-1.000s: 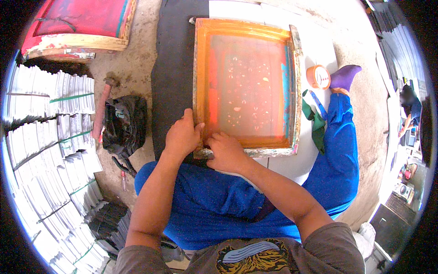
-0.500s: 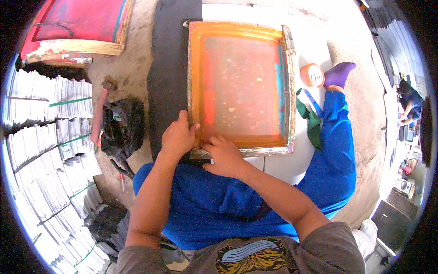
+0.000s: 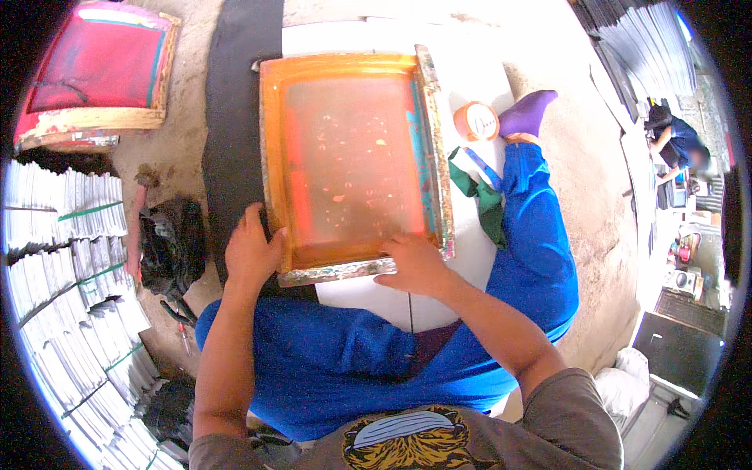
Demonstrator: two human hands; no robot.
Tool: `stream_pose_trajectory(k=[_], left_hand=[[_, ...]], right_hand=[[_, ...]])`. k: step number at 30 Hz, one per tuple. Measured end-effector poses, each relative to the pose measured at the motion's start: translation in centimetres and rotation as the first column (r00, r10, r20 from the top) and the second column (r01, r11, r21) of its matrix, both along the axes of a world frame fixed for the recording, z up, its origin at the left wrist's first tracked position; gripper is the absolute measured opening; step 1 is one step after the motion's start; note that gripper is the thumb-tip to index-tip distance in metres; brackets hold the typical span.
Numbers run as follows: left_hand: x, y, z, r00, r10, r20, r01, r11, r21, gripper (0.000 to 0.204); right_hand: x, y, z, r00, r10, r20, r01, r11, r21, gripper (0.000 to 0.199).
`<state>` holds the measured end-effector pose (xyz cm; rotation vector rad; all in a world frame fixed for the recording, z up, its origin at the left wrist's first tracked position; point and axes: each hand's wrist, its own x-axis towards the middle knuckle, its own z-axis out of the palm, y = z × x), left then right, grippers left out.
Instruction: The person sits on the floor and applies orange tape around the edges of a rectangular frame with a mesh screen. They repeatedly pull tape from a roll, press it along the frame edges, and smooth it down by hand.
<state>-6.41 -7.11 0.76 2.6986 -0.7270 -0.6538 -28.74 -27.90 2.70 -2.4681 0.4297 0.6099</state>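
A wooden screen-printing frame [image 3: 274, 149] stained orange lies in front of me, its translucent mesh [image 3: 337, 164] marked with small pale spots and tinted red at left and blue at right. My left hand [image 3: 252, 249] is at the frame's near left corner, thumb on the rail and forefinger stretched along the outer side. Over the near rail, towards its right end, my right hand [image 3: 415, 265] has its fingers on top and its thumb in front. Under the frame are a white board [image 3: 368, 301] and a black strip [image 3: 233, 149]; what lies directly beneath the mesh is hazy.
An orange-and-white tape roll [image 3: 476, 121] and green cloth [image 3: 489, 207] sit right of the frame. Left are a hammer [image 3: 135, 227], a black plastic bag [image 3: 172, 243], bundled paper stacks [image 3: 70, 313] and a red screen frame [image 3: 102, 59]. Another person [image 3: 681, 145] works far right.
The whole view has shifted, so the frame appears further left. My right hand has slid rightward along the near rail, away from my left hand, which stays by the near left corner.
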Motion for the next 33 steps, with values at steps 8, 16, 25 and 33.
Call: stream_pose_trajectory(k=[8, 16, 25, 33], left_hand=[[-12.3, -7.6, -3.3, 0.792, -0.610, 0.014, 0.592, 0.764, -0.256, 0.056], [-20.3, -14.9, -3.8, 0.849, -0.526, 0.054, 0.522, 0.817, -0.245, 0.066], [-21.9, -15.5, -3.6, 0.891, -0.450, 0.061, 0.452, 0.864, -0.222, 0.053], [-23.8, -15.9, -4.3, 0.915, -0.376, 0.149, 0.403, 0.876, -0.264, 0.053]], right_hand=[[-6.2, -8.9, -3.1, 0.712, -0.615, 0.338, 0.644, 0.764, 0.032, 0.034], [-8.1, -8.7, -6.9, 0.612, -0.772, 0.171, 0.751, 0.635, 0.179, 0.044], [-8.0, -9.0, -7.6, 0.595, -0.769, 0.232, 0.717, 0.639, 0.278, 0.042], [-7.4, -7.5, -7.2, 0.639, -0.706, 0.306, 0.708, 0.695, 0.124, 0.041]])
